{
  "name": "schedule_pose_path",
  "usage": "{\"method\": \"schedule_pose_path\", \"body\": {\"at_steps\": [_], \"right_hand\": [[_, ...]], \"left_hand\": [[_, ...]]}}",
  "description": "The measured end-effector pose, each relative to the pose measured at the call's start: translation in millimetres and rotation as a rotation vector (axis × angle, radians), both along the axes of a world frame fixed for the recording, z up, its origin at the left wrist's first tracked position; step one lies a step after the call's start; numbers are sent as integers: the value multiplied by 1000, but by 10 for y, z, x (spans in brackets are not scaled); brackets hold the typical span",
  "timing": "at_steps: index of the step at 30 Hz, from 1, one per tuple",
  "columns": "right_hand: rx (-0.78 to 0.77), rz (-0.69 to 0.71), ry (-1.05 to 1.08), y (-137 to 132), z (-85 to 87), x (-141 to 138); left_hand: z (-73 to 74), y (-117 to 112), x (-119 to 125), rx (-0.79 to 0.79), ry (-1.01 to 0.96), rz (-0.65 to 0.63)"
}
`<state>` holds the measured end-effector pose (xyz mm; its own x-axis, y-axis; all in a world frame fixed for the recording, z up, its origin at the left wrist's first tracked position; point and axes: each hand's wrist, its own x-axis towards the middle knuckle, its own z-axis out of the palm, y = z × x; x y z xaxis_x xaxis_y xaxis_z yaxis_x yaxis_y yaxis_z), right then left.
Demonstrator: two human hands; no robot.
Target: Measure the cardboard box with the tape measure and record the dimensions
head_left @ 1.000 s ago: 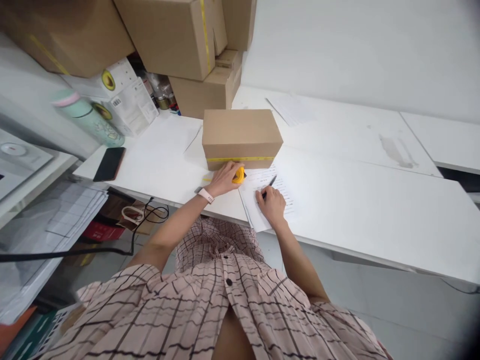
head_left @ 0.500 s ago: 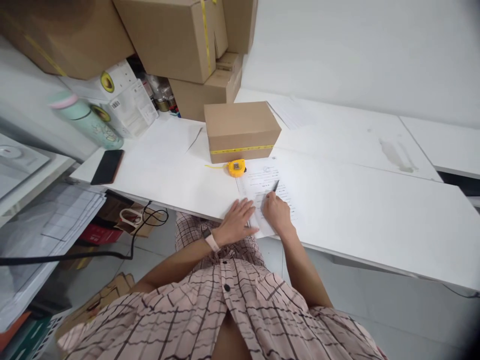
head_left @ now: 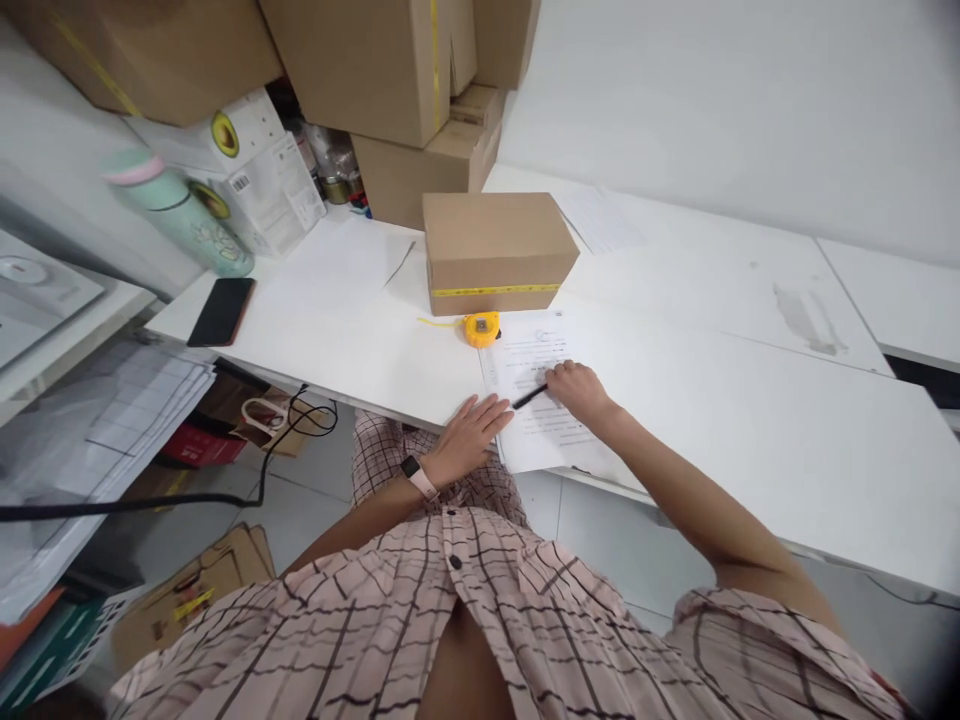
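Observation:
My right hand (head_left: pixel 576 390) is closed round a black pen (head_left: pixel 530 396), which points left, low over the printed sheet (head_left: pixel 536 440). Fingers outstretched, my left hand (head_left: pixel 469 438) lies at the table's front edge, its fingertips by the sheet's left side and close to the pen's end. A yellow tape measure (head_left: pixel 481 329) rests at the sheet's upper left corner, a short length of its blade out to the left. Behind it stands a closed cardboard box (head_left: pixel 499 230) with a strip of yellow tape along its front.
A phone (head_left: pixel 221 312) and a mint green bottle (head_left: pixel 184 220) are at the left end of the white table (head_left: pixel 712 420). Large cartons (head_left: pixel 352 70) are stacked at the back left. More papers (head_left: pixel 604 218) lie behind the box. A black cable (head_left: pixel 262 470) hangs below.
My right hand has turned, and its forearm has swung out to the right. The pen, which pointed up and away, now points left towards my left hand. The view has shifted slightly.

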<state>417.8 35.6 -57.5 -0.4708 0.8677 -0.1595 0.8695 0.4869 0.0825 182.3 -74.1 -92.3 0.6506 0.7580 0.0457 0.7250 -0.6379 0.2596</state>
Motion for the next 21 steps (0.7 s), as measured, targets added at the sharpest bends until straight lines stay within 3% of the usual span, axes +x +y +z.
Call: {"method": "schedule_pose_path", "body": {"at_steps": [4, 8, 11, 15, 21], "right_hand": [[44, -35, 234, -33, 101, 79], [47, -267, 950, -237, 123, -171], [-135, -378, 1355, -378, -2, -517], [-274, -465, 1533, -400, -269, -807], [-298, -460, 1546, -303, -485, -807]], "left_hand": [[-10, -8, 20, -1, -26, 32], [-17, -13, 21, -4, -59, 43], [-23, -15, 24, -6, -68, 49], [-30, -17, 34, 3, -89, 62], [-105, -15, 45, 22, -120, 83]]}}
